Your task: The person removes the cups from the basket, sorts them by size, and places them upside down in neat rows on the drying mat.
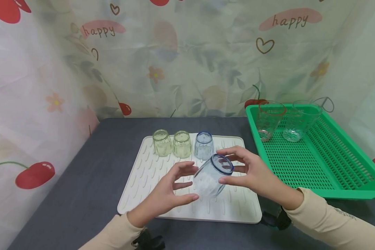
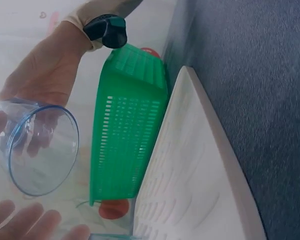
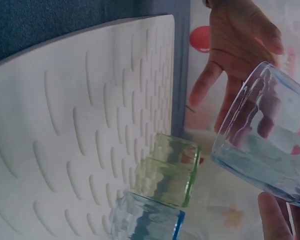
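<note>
Sleeves (image 1: pixel 112 231) nearest, your right hand (image 1: pixel 253 169) is pinching a tilted glass (image 1: pixel 207 182) over the mat (image 1: pixel 143 187), your empty, relaxed left hand (image 1: pixel 170 185) hovering at the glass's nine o'clock; you're seemingly positioning it, needing to level it next.

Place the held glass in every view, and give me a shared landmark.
Head: the held glass is below centre, slightly right.
Left wrist: at the left edge, around mid-height.
Right wrist: at the right edge, around mid-height.
Landmark: the white mat, in all three views.
</note>
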Motion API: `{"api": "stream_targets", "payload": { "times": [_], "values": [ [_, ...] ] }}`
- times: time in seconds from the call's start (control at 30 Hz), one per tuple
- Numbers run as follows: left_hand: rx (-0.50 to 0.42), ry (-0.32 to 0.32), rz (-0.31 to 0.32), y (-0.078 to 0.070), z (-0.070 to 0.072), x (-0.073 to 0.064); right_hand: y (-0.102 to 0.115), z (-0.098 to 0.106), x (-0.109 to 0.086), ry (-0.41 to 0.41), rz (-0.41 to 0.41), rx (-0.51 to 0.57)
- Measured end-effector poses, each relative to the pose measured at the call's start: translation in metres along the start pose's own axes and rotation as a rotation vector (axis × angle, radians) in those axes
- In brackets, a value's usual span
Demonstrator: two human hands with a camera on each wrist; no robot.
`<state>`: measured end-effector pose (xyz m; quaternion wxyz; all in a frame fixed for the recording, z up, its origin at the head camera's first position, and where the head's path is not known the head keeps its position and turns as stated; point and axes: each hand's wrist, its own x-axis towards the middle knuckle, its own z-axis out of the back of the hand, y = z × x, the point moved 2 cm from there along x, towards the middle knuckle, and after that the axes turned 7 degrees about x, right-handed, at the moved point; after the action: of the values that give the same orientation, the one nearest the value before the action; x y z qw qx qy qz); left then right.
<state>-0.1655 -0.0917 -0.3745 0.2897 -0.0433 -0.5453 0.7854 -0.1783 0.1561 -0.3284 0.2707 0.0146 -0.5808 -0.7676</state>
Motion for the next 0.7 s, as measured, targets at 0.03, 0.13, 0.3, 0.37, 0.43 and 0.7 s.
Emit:
{"api": "stream_targets", "payload": {
  "times": [0.03, 0.13, 0.3, 0.37, 0.43, 0.7],
  "values": [
    [0.035, -0.003, -0.006, 0.0, 0.002, 0.0, 0.001, 0.001, 0.001, -0.003, 0.0, -0.01],
    [0.144, -0.017, -0.012, -0.001, 0.007, -0.002, 0.007, 0.006, 0.003, -0.014, 0.004, -0.026],
    [0.335, -0.041, -0.007, -0.003, 0.018, -0.006, 0.016, 0.016, 0.01, -0.039, 0.0, -0.043],
    [0.43, -0.047, 0.001, -0.003, 0.023, -0.008, 0.019, 0.021, 0.013, -0.049, -0.012, -0.056],
    [0.515, -0.043, 0.023, -0.004, 0.028, -0.011, 0.021, 0.026, 0.017, -0.06, -0.03, -0.075],
    [0.731, -0.013, 0.118, 0.001, 0.042, -0.023, 0.022, 0.041, 0.029, -0.111, -0.099, -0.255]
  ]
}}
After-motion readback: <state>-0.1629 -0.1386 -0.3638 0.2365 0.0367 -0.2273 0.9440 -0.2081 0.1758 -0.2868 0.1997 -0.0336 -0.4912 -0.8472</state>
